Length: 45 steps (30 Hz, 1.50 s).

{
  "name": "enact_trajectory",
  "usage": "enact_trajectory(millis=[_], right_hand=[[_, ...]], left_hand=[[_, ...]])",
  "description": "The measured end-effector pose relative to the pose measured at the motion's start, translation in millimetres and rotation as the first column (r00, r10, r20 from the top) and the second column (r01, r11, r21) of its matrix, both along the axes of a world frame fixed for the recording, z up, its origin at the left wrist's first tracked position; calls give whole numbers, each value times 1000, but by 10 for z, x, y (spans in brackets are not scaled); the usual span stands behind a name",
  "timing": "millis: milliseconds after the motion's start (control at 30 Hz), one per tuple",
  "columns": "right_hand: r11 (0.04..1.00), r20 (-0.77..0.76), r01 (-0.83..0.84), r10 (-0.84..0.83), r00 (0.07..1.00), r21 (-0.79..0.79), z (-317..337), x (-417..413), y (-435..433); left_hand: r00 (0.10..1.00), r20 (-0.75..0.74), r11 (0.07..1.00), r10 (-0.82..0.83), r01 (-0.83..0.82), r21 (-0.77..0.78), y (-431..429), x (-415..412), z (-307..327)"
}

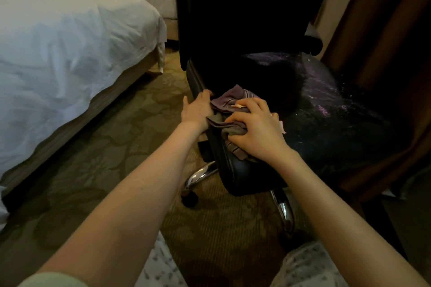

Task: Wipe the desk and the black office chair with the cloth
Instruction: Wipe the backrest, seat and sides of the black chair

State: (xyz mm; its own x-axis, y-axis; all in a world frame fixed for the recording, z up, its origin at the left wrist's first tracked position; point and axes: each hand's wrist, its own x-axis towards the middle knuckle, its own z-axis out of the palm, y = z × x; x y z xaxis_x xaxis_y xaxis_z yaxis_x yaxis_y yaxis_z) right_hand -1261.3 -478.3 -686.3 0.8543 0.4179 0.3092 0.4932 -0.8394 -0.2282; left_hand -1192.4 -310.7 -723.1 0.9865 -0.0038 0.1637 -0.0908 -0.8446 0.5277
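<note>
Crumpled purplish-grey cloth (229, 109) lies on the black office chair (326, 109) seat's front-left edge

No writing, label, brand, number or sign can be read on the black office chair (326, 105), the cloth (227, 100) or the bed (58, 42) (a small pale patch on the cloth, by the right hand (256, 133), is too blurred for print to be made out).

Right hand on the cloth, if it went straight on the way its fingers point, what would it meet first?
Probably the left hand, gripping the black office chair by its seat edge, just beyond the cloth bunched under the right hand; depth is hard to judge.
</note>
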Motion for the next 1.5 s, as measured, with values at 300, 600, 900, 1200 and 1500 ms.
enact_trajectory(millis=[300,600,900,1200,1500], right_hand=[[826,-61,548,-545,836,133,47,648,-866],[747,-71,573,-587,807,337,111,608,-770],[941,128,261,-291,948,214,-142,86,73],[968,300,98,-167,939,232,-566,-549,152],[919,160,240,-300,940,311,-376,-238,-296]], left_hand=[[996,-91,999,7,-4,32,-26,-55,86],[980,-155,990,123,-132,-49,-414,-123,178],[992,-17,973,128,-129,-189,-316,-120,4],[992,-47,954,118,-126,-270,-282,-153,-10],[1000,-6,1000,15,-15,-24,-599,-237,16]])
